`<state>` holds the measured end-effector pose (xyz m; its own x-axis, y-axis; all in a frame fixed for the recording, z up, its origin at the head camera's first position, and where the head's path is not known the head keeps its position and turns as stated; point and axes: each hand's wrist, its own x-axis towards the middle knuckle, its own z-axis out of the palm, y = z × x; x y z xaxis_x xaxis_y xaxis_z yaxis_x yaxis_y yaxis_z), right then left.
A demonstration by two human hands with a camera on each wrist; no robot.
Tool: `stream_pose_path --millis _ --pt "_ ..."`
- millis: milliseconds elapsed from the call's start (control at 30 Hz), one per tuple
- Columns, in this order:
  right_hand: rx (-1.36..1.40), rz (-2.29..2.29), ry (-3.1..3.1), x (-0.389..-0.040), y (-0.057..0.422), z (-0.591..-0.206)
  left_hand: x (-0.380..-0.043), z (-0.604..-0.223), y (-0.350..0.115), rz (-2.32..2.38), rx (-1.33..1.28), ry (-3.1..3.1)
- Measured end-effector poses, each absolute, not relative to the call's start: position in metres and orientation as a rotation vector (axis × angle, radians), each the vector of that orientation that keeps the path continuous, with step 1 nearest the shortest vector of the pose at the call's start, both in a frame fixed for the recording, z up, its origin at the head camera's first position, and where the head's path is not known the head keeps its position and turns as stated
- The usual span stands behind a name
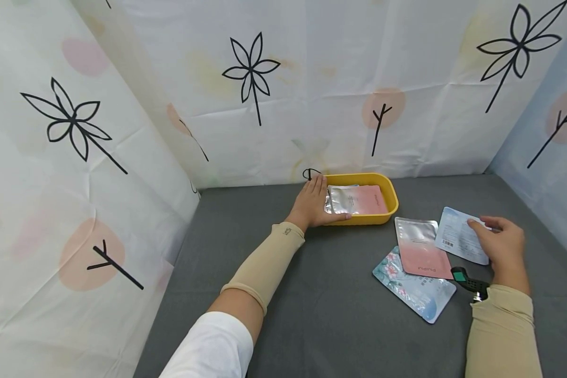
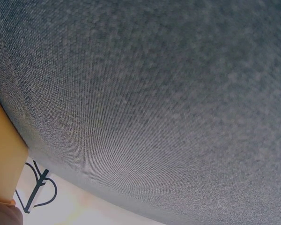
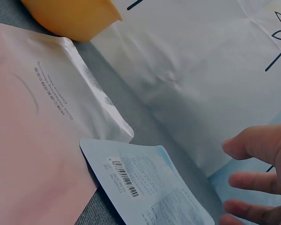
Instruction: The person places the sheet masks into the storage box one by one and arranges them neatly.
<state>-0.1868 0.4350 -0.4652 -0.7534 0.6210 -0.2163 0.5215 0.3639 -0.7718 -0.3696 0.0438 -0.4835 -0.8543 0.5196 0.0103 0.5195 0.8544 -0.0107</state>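
Grey tabletop; blue packet, barcode readable-side up, near right hand

A barcode is printed on the pale blue pouch towards the worktop's right edge; its digits and the adjoining pink pouch's lettering cannot be read surely.

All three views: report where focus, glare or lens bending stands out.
Left wrist: grey cloth blurs toward the upper right, its edge bows, probably from lens distortion, and the backdrop looks washed out; head: silver end of the loose pink packet shines; right wrist: barcode lines on the blue packet show distinctly.
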Motion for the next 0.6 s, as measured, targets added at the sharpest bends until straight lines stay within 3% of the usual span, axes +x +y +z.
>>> stream_pose_path --millis 600 --pt "-1.085 1.261 -2.628 -0.187 0.44 -0.478 -0.37 -0.483 0.043 0.022 -0.865 -3.007"
